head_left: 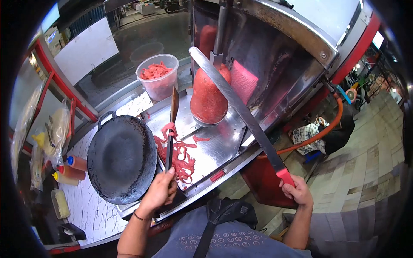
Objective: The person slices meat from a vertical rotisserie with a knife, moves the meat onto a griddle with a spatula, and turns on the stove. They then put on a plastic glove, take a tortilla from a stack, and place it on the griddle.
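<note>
My left hand (160,189) is wrapped round the black handle of a spatula (174,107), which points up and is seen nearly edge-on. A strip of reddish meat (168,129) hangs over its shaft. In my right hand (297,191) is the red handle of a long knife (247,116). The blade slants up and left, its far end passing in front of the top of a red cone of meat (209,99) on a vertical spit. Sliced meat strips (185,161) lie on the metal tray (215,148) below the cone.
A black pan (122,159) stands left of the tray. Behind it is a clear tub of meat strips (157,75). Sauce bottles (71,172) and a small container (61,204) sit at far left. An orange hose (335,120) curves down right of the metal grill housing (275,56).
</note>
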